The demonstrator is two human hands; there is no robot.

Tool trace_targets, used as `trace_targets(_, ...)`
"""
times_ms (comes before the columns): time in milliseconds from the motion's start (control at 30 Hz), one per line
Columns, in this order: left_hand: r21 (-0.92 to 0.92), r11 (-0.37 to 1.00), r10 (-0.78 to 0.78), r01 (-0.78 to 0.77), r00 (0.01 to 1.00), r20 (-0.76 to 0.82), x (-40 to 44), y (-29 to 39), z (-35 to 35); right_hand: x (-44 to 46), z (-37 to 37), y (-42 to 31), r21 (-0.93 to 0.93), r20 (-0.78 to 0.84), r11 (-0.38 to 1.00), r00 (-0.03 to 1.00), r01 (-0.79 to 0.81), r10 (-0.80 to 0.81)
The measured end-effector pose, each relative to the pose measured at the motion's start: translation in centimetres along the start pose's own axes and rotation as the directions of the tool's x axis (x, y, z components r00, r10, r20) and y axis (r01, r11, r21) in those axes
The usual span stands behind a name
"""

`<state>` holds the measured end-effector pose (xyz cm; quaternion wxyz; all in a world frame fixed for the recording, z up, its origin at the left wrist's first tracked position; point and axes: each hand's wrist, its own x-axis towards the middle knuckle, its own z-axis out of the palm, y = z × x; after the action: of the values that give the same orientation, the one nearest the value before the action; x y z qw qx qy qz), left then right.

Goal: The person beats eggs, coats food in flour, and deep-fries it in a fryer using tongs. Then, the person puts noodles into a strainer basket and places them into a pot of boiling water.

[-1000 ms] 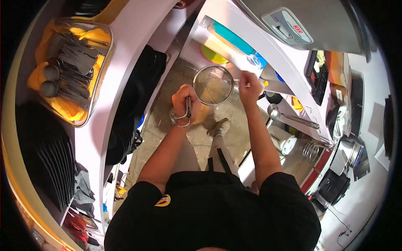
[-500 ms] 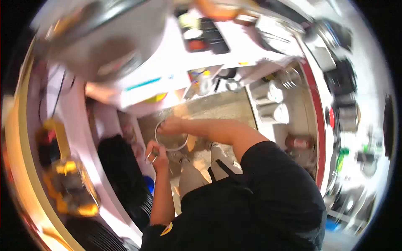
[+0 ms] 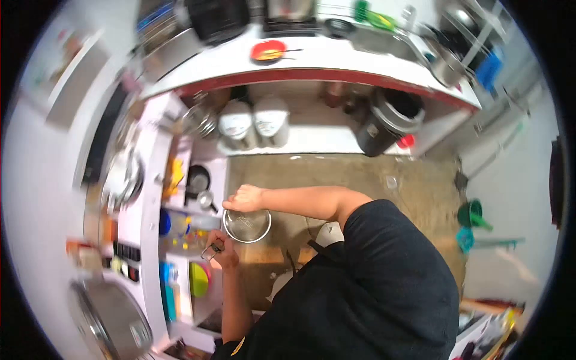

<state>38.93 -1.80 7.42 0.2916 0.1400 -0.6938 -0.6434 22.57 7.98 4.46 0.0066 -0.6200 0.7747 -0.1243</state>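
Observation:
My right hand point(image 3: 245, 198) is closed on the edge of a round, see-through item with a pale rim point(image 3: 268, 233). The floor shows through its middle; whether it is glass or mesh I cannot tell. Just below and to the left of that rim is my left hand point(image 3: 224, 254), with fingers curled around a small metal item with a wire loop point(image 3: 206, 252). The loop sticks out on the left side of the hand; the rest is hidden in the fingers.
Two white-lidded containers point(image 3: 273, 122) and a dark bin point(image 3: 384, 123) stand under the counter point(image 3: 336, 58). A red plate point(image 3: 267, 50) with food lies on top. To the left, shelves hold a dark pan point(image 3: 197, 179) and a lime-green item point(image 3: 198, 279). A large steel pot point(image 3: 114, 315) sits lower left.
My view has swung to the right, bringing the counter to the top and the shelves to the left. Both hands keep their holds and have turned along with my body.

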Motion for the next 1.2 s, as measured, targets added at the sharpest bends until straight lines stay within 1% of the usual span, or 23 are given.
trace_targets(67, -0.05, 0.998, -0.024, 0.035, 0.981, 0.19, 0.7, -0.7, 8.0, -7.5, -0.6, 5.8, 0.085, -0.031, 0.984, 0.986, -0.159, 0.162)
trace_targets(100, 0.021, 0.999, -0.042, 0.038, 0.963, 0.265, 0.7, -2.4, 11.8, -11.8, -1.2, 9.0, 0.251, -0.088, 0.945, 0.968, -0.209, 0.237)
trace_targets(167, -0.09, 0.952, -0.241, 0.293, 0.895, 0.375, 0.1, -9.1, 18.5, -20.9, 0.3, 16.2, 0.474, -0.199, 0.818, 0.866, -0.325, 0.459)
trace_targets(233, 0.005, 0.946, -0.291, 0.324, 0.845, 0.449, -0.5, -12.0, 26.9, -30.8, 2.1, 24.2, 0.532, -0.191, 0.597, 0.602, -0.6, 0.775)
trace_targets(267, 0.224, 0.96, -0.258, 0.168, 0.842, 0.474, -2.3, -9.7, 30.9, -36.0, 5.9, 29.7, 0.408, -0.202, 0.5, 0.459, -0.764, 0.865)
trace_targets(333, 0.215, 0.944, -0.328, 0.251, 0.791, 0.517, -4.1, -10.0, 37.2, -46.5, 5.6, 37.7, 0.403, -0.218, 0.15, 0.065, -0.903, 0.974)
trace_targets(367, 0.194, 0.919, -0.393, 0.344, 0.741, 0.545, -4.4, -10.2, 39.4, -51.2, 4.4, 41.3, 0.24, -0.364, 0.071, -0.022, -0.968, 0.931)
trace_targets(400, 0.212, 0.908, -0.417, 0.362, 0.733, 0.536, -4.3, -10.4, 41.3, -55.8, 4.4, 45.0, 0.282, -0.405, -0.072, -0.187, -0.957, 0.895)
trace_targets(433, 0.086, 0.89, -0.418, 0.449, 0.724, 0.549, -4.4, -10.4, 43.1, -58.6, 2.6, 46.8, 0.435, -0.422, -0.251, -0.442, -0.865, 0.791)
trace_targets(467, -0.044, 0.849, -0.419, 0.526, 0.723, 0.55, -4.5, -10.3, 44.6, -62.1, 1.3, 48.9, 0.436, -0.354, -0.264, -0.433, -0.861, 0.829)
trace_targets(500, -0.033, 0.836, -0.454, 0.548, 0.724, 0.52, -4.4, -10.2, 46.0, -63.3, -1.5, 49.9, 0.47, -0.052, -0.487, -0.574, -0.736, 0.817)
trace_targets(567, -0.268, 0.752, -0.461, 0.603, 0.771, 0.44, -3.6, -9.9, 47.9, -65.0, -2.8, 51.8, 0.3, 0.044, -0.544, -0.559, -0.783, 0.828)
trace_targets(600, -0.274, 0.767, -0.434, 0.58, 0.784, 0.444, -3.1, -9.8, 48.3, -65.9, -2.3, 52.9, 0.009, 0.038, -0.331, -0.33, -0.944, 0.943)
trace_targets(633, -0.282, 0.78, -0.411, 0.559, 0.796, 0.444, -2.7, -9.8, 48.4, -65.6, -2.4, 52.7, 0.039, -0.008, -0.244, -0.245, -0.969, 0.97)
trace_targets(667, -0.306, 0.798, -0.375, 0.52, 0.824, 0.424, -2.3, -9.8, 48.6, -64.0, -2.2, 51.9, 0.204, -0.141, -0.335, -0.366, -0.92, 0.92)
trace_targets(733, -0.369, 0.835, -0.269, 0.408, 0.888, 0.374, -1.4, -9.5, 48.1, -60.0, -1.0, 48.0, 0.548, -0.401, -0.187, -0.453, -0.815, 0.797)
trace_targets(833, -0.407, 0.868, -0.193, 0.284, 0.949, 0.25, 0.0, -8.4, 46.2, -55.3, 4.0, 41.9, 0.504, -0.598, 0.158, -0.211, -0.849, 0.774)
trace_targets(900, -0.394, 0.884, -0.195, 0.252, 0.964, 0.18, 0.6, -7.2, 43.7, -51.7, 7.8, 36.6, 0.562, -0.398, 0.163, -0.092, -0.811, 0.913)
trace_targets(933, -0.399, 0.89, -0.183, 0.219, 0.975, 0.125, 0.5, -7.1, 42.0, -50.9, 11.9, 34.4, 0.352, -0.334, 0.171, 0.047, -0.92, 0.941)
trace_targets(967, -0.421, 0.883, -0.201, 0.208, 0.978, 0.061, 0.3, -7.3, 40.2, -48.5, 13.2, 31.4, 0.349, -0.151, 0.202, 0.158, -0.915, 0.976)
trace_targets(1033, -0.426, 0.878, -0.257, 0.217, 0.966, -0.039, -0.5, -7.6, 35.9, -44.0, 14.0, 26.1, 0.497, 0.068, 0.352, 0.44, -0.793, 0.896)
trace_targets(1133, -0.338, 0.923, -0.264, 0.182, 0.941, -0.213, -2.7, -6.8, 28.2, -36.6, 14.6, 20.2, 0.517, 0.194, 0.48, 0.643, -0.709, 0.741)
trace_targets(1200, -0.288, 0.952, -0.21, 0.108, 0.913, -0.35, -5.2, -7.4, 22.1, -32.2, 15.8, 17.9, 0.469, 0.267, 0.56, 0.713, -0.684, 0.648)
